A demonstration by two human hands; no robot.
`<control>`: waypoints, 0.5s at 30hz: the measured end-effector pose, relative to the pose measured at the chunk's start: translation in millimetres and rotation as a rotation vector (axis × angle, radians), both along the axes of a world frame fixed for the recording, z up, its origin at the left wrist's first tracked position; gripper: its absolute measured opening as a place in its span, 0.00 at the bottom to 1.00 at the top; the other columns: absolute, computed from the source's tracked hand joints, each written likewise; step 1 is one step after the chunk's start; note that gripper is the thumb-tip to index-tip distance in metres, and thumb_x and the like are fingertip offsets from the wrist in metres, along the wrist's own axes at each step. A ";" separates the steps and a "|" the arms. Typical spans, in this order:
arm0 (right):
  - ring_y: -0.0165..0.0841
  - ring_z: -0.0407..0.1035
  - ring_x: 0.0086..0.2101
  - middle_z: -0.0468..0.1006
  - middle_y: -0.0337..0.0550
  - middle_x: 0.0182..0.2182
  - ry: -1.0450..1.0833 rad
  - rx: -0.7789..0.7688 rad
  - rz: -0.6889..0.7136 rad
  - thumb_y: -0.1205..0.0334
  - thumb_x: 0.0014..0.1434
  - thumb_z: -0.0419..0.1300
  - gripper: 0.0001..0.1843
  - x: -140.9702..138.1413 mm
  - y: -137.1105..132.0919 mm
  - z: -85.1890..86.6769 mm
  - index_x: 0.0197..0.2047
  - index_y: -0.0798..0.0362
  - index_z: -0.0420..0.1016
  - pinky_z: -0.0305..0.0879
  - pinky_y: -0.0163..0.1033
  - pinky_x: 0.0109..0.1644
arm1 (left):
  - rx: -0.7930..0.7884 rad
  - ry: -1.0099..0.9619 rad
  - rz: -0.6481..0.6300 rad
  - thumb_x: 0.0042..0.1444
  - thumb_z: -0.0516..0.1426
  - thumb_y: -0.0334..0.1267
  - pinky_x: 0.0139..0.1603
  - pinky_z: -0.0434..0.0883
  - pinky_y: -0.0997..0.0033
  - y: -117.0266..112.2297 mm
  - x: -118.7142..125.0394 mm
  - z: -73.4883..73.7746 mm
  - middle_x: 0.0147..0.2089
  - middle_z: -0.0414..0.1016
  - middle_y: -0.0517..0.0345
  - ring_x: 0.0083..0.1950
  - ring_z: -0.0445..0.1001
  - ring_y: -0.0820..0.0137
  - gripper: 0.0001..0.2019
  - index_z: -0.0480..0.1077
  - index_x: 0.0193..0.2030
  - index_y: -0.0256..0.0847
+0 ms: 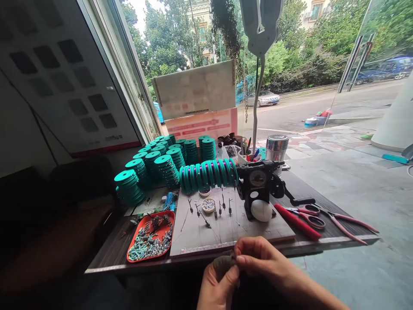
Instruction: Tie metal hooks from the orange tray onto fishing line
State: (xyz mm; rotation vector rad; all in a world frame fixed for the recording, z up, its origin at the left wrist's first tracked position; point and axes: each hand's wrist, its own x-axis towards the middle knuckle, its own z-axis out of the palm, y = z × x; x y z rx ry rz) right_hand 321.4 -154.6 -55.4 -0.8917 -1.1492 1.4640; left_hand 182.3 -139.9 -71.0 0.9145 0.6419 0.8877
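My left hand [217, 285] and my right hand [262, 263] meet just below the near edge of the table [106, 254]. Both are closed in a pinch on a small dark grey piece [223, 261] held between their fingertips; what it is I cannot make out. Just beyond them lies a grey work board [254, 226] with several small weighted hooks [222, 206] on thin line and a little dish of beads [208, 205]. A black hand-crank winder [262, 185] stands on the board's right side, with a row of green spools [208, 173] on its shaft.
Stacks of green spools [151, 165] fill the back left. An orange tray [151, 237] of small metal parts sits front left. Red scissors [308, 215], pink pliers [346, 224] and a red tool [297, 221] lie right. A cardboard box [196, 99], a steel cup [276, 148] and a lamp stem [256, 107] stand behind.
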 end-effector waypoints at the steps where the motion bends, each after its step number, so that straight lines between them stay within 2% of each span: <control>1: 0.25 0.56 0.23 0.65 0.34 0.21 -0.011 0.006 -0.019 0.48 0.49 0.63 0.18 -0.7 -0.7 1.7 0.28 0.56 0.68 0.53 0.31 0.27 | -0.030 -0.003 0.004 0.41 0.65 0.43 0.32 0.63 0.79 0.7 -0.2 -2.5 0.21 0.72 0.60 0.25 0.63 0.78 0.09 0.78 0.26 0.39; 4: 0.28 0.60 0.26 0.67 0.36 0.23 -0.089 0.047 -0.086 0.50 0.50 0.63 0.15 2.2 -9.2 4.4 0.28 0.55 0.68 0.56 0.33 0.30 | -0.103 -0.011 0.094 0.37 0.68 0.41 0.29 0.63 0.81 2.0 0.1 -7.3 0.22 0.73 0.60 0.25 0.64 0.78 0.09 0.78 0.25 0.39; 5: 0.30 0.61 0.27 0.68 0.36 0.24 -0.183 0.087 -0.149 0.52 0.52 0.62 0.14 5.7 -14.8 2.6 0.29 0.54 0.69 0.57 0.33 0.31 | -0.112 -0.011 0.124 0.35 0.68 0.40 0.28 0.63 0.82 2.2 0.3 -7.7 0.22 0.73 0.60 0.25 0.64 0.78 0.09 0.78 0.24 0.39; 7: 0.32 0.65 0.28 0.71 0.38 0.26 -0.491 0.218 -0.374 0.55 0.56 0.58 0.10 16.2 -29.0 -8.1 0.32 0.52 0.70 0.59 0.35 0.32 | -0.125 -0.013 0.168 0.32 0.69 0.39 0.26 0.64 0.82 2.1 0.4 -6.8 0.22 0.74 0.59 0.25 0.66 0.78 0.09 0.78 0.22 0.39; 9: 0.33 0.67 0.28 0.73 0.38 0.27 -0.851 0.388 -0.681 0.57 0.60 0.53 0.09 27.5 -43.7 -27.9 0.32 0.50 0.69 0.59 0.37 0.33 | -0.154 -0.013 0.177 0.30 0.70 0.38 0.25 0.64 0.82 1.4 0.1 -4.5 0.24 0.75 0.58 0.25 0.66 0.78 0.09 0.77 0.21 0.39; 10: 0.35 0.68 0.29 0.75 0.38 0.27 -1.025 0.468 -0.780 0.57 0.60 0.53 0.08 31.3 -49.7 -39.9 0.33 0.50 0.69 0.59 0.39 0.36 | -0.171 -0.012 0.176 0.30 0.70 0.38 0.25 0.65 0.82 1.0 0.0 -3.2 0.26 0.75 0.58 0.25 0.67 0.78 0.09 0.77 0.21 0.39; 13: 0.40 0.72 0.34 0.78 0.41 0.31 -1.412 0.706 -0.903 0.55 0.63 0.48 0.12 27.6 -59.8 -75.4 0.39 0.50 0.70 0.59 0.43 0.40 | -0.209 -0.006 0.172 0.28 0.70 0.38 0.27 0.67 0.80 -0.5 0.3 1.8 0.27 0.76 0.58 0.25 0.68 0.78 0.10 0.77 0.21 0.39; 15: 0.36 0.72 0.29 0.78 0.37 0.25 -1.449 0.798 -0.909 0.61 0.65 0.42 0.15 11.9 -62.0 -91.8 0.37 0.49 0.69 0.59 0.42 0.42 | -0.223 0.002 0.185 0.28 0.70 0.38 0.29 0.69 0.79 -1.6 1.4 6.3 0.28 0.76 0.57 0.28 0.69 0.76 0.11 0.77 0.21 0.39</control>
